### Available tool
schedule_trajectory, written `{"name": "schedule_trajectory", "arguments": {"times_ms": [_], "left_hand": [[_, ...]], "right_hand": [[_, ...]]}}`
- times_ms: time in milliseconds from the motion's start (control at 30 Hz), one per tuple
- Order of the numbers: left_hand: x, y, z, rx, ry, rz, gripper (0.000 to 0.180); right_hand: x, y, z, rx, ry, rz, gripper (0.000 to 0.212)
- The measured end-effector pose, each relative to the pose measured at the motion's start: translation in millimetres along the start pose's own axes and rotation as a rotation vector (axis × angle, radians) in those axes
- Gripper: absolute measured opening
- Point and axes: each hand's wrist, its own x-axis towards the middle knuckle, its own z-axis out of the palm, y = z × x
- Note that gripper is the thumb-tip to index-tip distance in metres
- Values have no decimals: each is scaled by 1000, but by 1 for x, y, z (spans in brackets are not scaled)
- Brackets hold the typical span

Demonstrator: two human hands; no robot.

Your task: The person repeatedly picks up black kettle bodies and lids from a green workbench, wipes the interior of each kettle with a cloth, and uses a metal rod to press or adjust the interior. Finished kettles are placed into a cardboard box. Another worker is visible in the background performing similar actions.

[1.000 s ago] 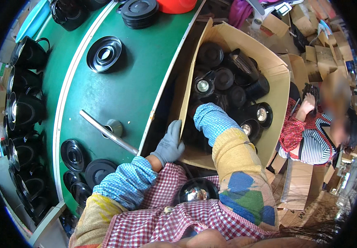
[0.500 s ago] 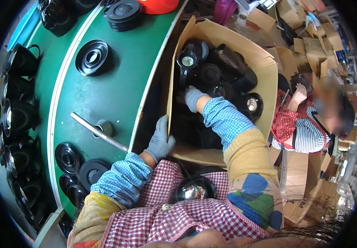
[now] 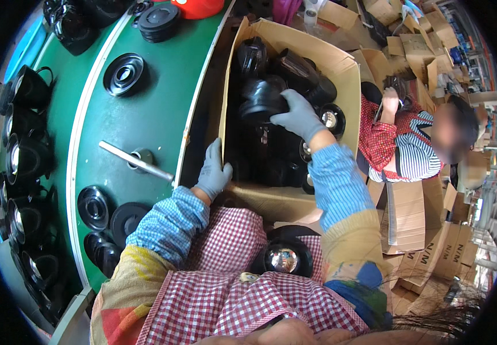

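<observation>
A: Gripping a black pot (image 3: 263, 98) in the upper middle of the frame, my right hand (image 3: 298, 117) is closed over its side inside the box (image 3: 349, 75).

B: And your left?

A: My left hand (image 3: 213, 172) is wrapped around the box's near wall, steadying it.

B: How far along are you?

A: Early, I'd judge. The box is still heaped with pots, while lids (image 3: 123, 73) and pots line the green table (image 3: 145, 121) at left.

B: What changed?

A: Half a second ago my right hand was just reaching in; now it's deeper, up the frame, clasping a pot. My left hand has stayed on the wall.
</observation>
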Motion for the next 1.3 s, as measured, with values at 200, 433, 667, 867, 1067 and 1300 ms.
{"name": "schedule_trajectory", "arguments": {"times_ms": [200, 433, 667, 867, 1067, 1300], "left_hand": [[-33, 107, -48, -559, -11, 285, 120], [-164, 130, -133, -925, -366, 59, 99], [-274, 115, -157, -1130, -348, -319, 94], [-267, 130, -165, -937, -272, -250, 72], [-153, 76, -322, -353, 195, -225, 48], [-81, 12, -367, 512, 89, -745, 47]], "right_hand": [[-156, -78, -48, 659, -47, 113, 49], [-281, -156, -10, 935, -425, -321, 41], [-364, -178, 29, 1121, -357, -73, 37], [-362, -174, 13, 794, 243, -249, 15], [-375, -105, -33, 1060, 544, -68, 16], [-411, -12, -52, 693, 881, 62, 33]]}}
